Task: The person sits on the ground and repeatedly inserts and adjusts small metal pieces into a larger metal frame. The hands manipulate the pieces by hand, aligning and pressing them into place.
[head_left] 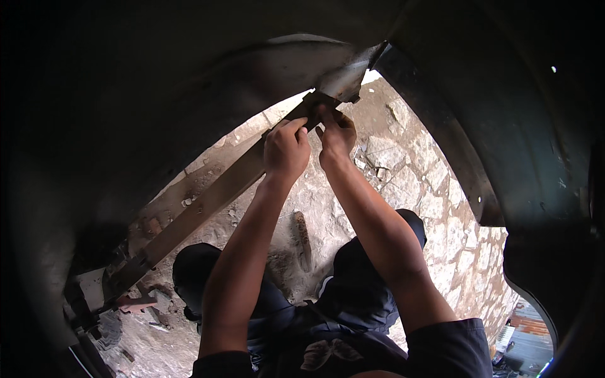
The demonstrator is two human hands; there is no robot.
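A long brown metal bar (214,195) runs slantwise from the lower left up to a bent sheet-metal bracket (343,80) at the top middle. My left hand (287,146) is curled at the bar's upper end, its thumb and forefinger closed against it. Close beside it, my right hand (336,131) reaches up to the joint of bar and bracket, fingers bent and pressed on the dark end piece. Shadow hides the fingertips, so anything small between them cannot be made out.
Dark curved metal panels (535,138) surround the view above and on both sides. Below lies rough stone ground (403,170) with a rusty elongated piece (302,241) between my knees. Metal parts (94,296) cluster at the bar's lower end. Corrugated sheets (529,334) show at lower right.
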